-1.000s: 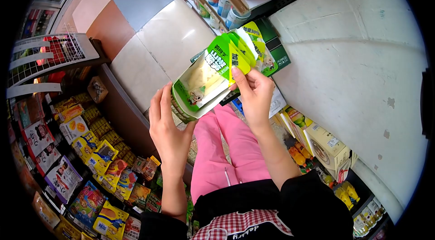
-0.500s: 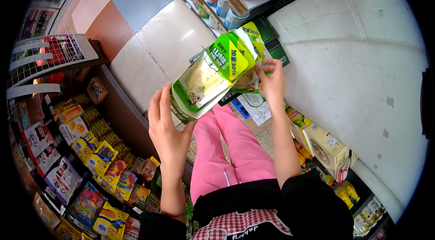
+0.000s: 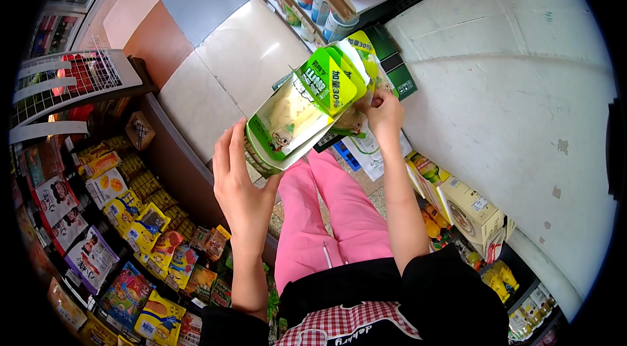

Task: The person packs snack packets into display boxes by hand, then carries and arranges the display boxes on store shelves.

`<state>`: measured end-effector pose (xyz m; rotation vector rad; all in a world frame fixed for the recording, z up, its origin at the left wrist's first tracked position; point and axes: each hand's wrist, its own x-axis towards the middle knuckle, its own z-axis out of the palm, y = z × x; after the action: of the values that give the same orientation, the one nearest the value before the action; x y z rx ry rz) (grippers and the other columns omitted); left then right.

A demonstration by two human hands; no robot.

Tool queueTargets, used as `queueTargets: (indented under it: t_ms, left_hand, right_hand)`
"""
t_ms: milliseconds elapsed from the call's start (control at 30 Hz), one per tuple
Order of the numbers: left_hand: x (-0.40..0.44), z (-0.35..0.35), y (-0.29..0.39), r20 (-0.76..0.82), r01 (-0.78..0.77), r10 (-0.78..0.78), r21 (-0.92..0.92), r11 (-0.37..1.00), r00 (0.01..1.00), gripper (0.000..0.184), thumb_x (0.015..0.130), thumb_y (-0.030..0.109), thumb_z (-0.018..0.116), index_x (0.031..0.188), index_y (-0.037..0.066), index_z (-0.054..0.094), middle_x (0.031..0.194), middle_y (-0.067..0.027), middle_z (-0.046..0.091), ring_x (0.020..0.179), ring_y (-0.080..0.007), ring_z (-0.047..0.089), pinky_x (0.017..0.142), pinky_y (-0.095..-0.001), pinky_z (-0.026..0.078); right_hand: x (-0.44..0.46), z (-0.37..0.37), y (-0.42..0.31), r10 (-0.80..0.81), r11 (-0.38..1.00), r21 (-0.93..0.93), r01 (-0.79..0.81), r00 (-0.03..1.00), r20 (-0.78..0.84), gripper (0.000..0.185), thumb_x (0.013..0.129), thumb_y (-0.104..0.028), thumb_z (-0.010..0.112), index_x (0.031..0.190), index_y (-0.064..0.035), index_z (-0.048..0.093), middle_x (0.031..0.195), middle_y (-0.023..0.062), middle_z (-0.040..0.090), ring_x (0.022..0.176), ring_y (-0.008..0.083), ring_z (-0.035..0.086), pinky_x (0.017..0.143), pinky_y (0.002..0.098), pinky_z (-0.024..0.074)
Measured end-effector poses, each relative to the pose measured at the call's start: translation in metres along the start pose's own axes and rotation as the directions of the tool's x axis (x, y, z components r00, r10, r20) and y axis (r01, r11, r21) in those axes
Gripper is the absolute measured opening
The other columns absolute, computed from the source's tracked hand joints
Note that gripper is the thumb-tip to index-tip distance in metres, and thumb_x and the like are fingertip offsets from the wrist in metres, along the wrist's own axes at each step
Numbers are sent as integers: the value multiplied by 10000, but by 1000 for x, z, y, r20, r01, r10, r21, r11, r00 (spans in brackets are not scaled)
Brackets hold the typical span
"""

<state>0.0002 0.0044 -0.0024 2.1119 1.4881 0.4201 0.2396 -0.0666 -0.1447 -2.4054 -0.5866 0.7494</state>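
Observation:
An open green and white cardboard snack box with yellow and green printed packets in it is held tilted in front of me. My left hand grips its near left end, with the thumb below and the fingers along the side. At the far right end my right hand has its fingers curled on a green snack packet; its fingertips are partly hidden. Pale contents show in the near part of the box.
Hanging snack bags fill a rack on the left. A shelf of cans stands ahead, beside a white panel on the right. A beige carton sits low on the right, above bottles. Tiled floor lies ahead.
My right hand has moved slightly left and inward, its fingers now curled closer against the packets at the box's far end. My left hand and the box have barely moved.

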Motion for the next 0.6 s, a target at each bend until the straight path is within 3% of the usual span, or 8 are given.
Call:
queueTargets:
  t_ms: [133,233,333,400,600]
  left_hand:
    - [1,0,-1,-3,-8,8,2,1000,1000,911,518,-38,867,1360,71,539,1274,-131,575,1148,-360,603,951,-421,505]
    - [0,0,-1,-7,-11,11,4,1000,1000,901,524,-37,864,1358,70,541,1272,-132,576,1140,-359,608,945,-419,508]
    - [0,0,-1,-3,-8,8,7,1000,1000,888,534,-36,858,1357,70,543,1270,-133,579,1134,-358,612,942,-420,510]
    - [0,0,-1,-3,-8,8,7,1000,1000,880,540,-37,853,1356,70,544,1268,-132,580,1131,-357,614,941,-422,511]
    - [0,1,0,-10,-18,18,15,1000,1000,873,542,-35,845,1355,70,546,1262,-129,583,1133,-353,612,946,-420,508]
  right_hand:
    - [10,-5,17,-63,952,307,5,981,181,174,781,-75,802,899,10,708,674,51,673,550,86,567,518,268,421]
    - [7,-18,19,-137,867,498,24,972,192,160,811,-49,783,928,18,697,723,19,675,587,51,558,510,241,415]
    - [-14,-56,-5,-108,847,530,38,989,101,179,830,-33,766,987,6,691,786,19,686,589,48,545,500,218,411]
    - [-28,-92,-24,-121,886,457,73,990,77,224,831,-42,769,1029,-1,675,833,28,696,595,38,545,503,193,415]
    - [-75,-165,-73,-175,729,677,96,983,49,277,793,-76,805,995,34,650,833,83,705,575,68,578,484,190,423]
